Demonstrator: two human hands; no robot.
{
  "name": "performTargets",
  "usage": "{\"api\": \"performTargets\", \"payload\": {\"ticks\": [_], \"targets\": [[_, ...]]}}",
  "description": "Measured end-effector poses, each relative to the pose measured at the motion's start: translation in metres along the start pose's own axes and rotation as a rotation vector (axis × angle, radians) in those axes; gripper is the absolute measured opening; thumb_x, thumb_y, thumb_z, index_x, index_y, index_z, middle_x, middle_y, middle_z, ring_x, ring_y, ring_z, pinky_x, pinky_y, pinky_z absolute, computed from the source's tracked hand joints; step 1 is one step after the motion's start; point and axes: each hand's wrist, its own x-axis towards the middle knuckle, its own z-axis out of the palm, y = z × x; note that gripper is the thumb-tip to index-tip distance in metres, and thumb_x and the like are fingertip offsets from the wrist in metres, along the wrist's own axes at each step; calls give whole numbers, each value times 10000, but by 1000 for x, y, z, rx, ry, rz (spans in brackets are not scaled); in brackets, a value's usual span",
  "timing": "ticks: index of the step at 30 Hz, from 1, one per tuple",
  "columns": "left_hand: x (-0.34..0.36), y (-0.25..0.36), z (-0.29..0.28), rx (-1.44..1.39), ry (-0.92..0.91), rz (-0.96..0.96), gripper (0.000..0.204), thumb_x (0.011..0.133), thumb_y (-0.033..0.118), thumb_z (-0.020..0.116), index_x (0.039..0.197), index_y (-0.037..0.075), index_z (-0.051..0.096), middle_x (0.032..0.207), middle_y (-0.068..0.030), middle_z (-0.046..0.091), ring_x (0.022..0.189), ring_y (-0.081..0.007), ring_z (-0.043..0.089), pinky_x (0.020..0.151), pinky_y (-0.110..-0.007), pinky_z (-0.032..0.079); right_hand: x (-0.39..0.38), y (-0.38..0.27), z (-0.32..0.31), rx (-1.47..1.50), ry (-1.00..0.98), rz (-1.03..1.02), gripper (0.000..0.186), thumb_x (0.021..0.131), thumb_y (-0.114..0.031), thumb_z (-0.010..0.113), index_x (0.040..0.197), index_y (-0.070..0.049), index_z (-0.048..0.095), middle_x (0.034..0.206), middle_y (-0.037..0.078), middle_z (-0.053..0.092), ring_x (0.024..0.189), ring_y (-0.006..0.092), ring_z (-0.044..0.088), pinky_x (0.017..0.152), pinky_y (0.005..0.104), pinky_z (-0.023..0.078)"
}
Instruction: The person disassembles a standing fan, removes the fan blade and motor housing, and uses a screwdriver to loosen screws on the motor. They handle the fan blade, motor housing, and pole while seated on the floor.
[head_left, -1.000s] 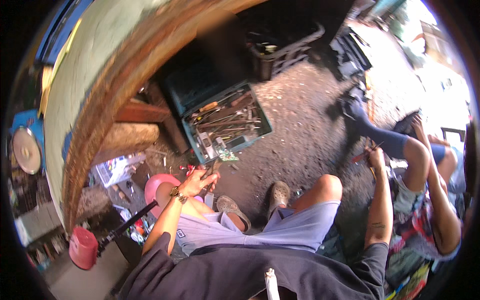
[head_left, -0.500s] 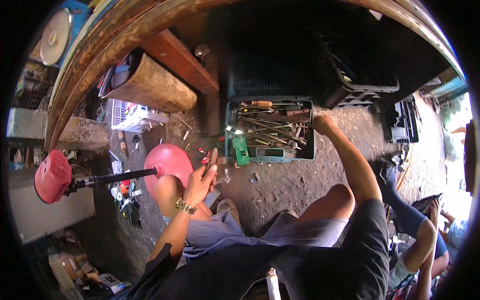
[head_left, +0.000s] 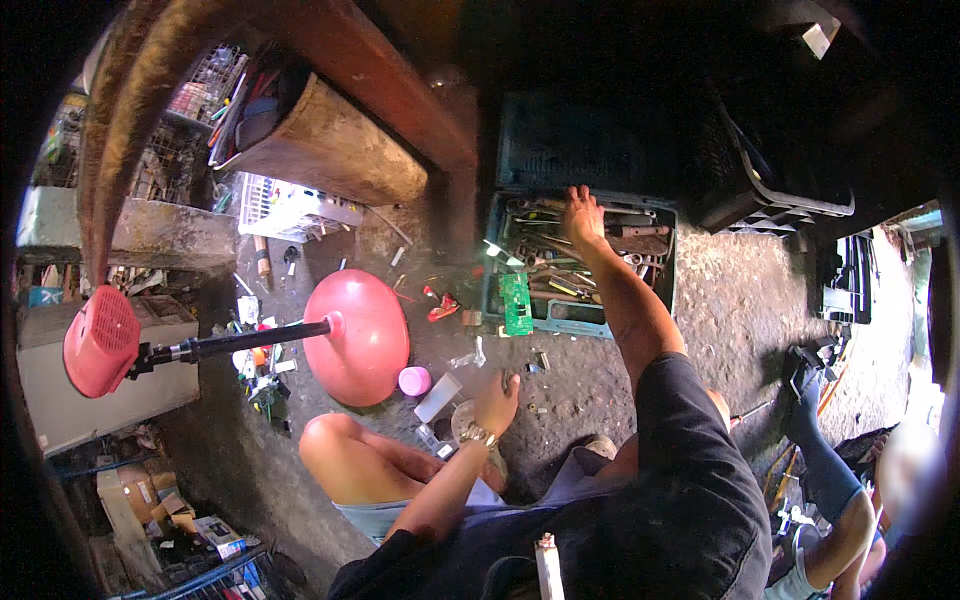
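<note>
My right hand (head_left: 583,218) reaches over the open blue toolbox (head_left: 592,323), its fingers stretched out at the far side among the metal tools. Nothing shows in its grasp. Wrenches and other hand tools (head_left: 560,255) lie jumbled inside the box. A green circuit board (head_left: 517,303) leans on the box's near left corner. Above my feet hangs my left hand (head_left: 494,404), with a gold-coloured watch on its wrist. Its fingers are blurred, and I cannot make out whether they hold anything. Near it are a small pink cap-like piece (head_left: 415,380) and a pale rectangular piece (head_left: 437,397).
A pink fan base (head_left: 357,338) with a dark pole lies tipped at the left. Behind it stand a white basket (head_left: 305,212) and a worn brown cylinder (head_left: 325,150). A dark crate (head_left: 770,205) is at the back right. Another person's leg (head_left: 825,440) extends at the right.
My right hand has moved from the toolbox's right edge over its tools. My left hand has dropped and shifted right; the flat brown piece it held no longer shows clearly. The view has shifted.
</note>
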Motion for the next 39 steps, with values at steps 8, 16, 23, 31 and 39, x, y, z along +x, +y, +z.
{"api": "performTargets", "payload": {"ticks": [8, 16, 23, 31, 39], "targets": [[133, 68, -15, 214, 21, 90, 661, 814, 397, 749, 1223, -37, 465, 1187, -271, 533, 1110, -434, 536, 909, -493, 477, 12, -25, -51, -136, -474, -34, 429, 872, -307, 588, 1237, -83, 613, 1265, 185, 619, 1206, 373, 541, 993, 450, 472], [159, 58, -7, -1, -95, -74, 606, 723, 205, 771, 1169, -28, 433, 1032, -323, 631, 994, -443, 632, 885, -480, 511, -61, 30, -164, 731, -640, 322, 351, 810, -76, 682, 1159, -41, 663, 1010, 123, 696, 890, 189, 685, 739, 349, 557], [160, 45, -50, -70, -121, 9, 367, 766, 122, 757, 1007, 45, 490, 842, -182, 696, 823, -371, 692, 701, -487, 527, -205, 11, -224, 1520, -63, 676, 336, 844, -211, 722, 1128, -81, 596, 941, 53, 671, 823, 173, 629, 679, 336, 507], [97, 90, -114, -933, -270, -261, 417, 730, 134, 783, 1053, 59, 530, 946, -59, 636, 799, -221, 640, 680, -378, 531, -303, -69, -213, 1524, -212, 869, 407, 947, -306, 644, 1254, -44, 589, 1167, 98, 667, 959, 202, 654, 813, 349, 494], [40, 109, -156, -1220, -370, -307, 300, 819, 56, 723, 1045, 114, 535, 946, 13, 609, 817, -108, 594, 592, -256, 478, -303, -125, -220, 2064, -530, 668, 690, 917, -128, 649, 1516, -90, 309, 1283, 112, 604, 1001, 294, 676, 789, 416, 596]]}}
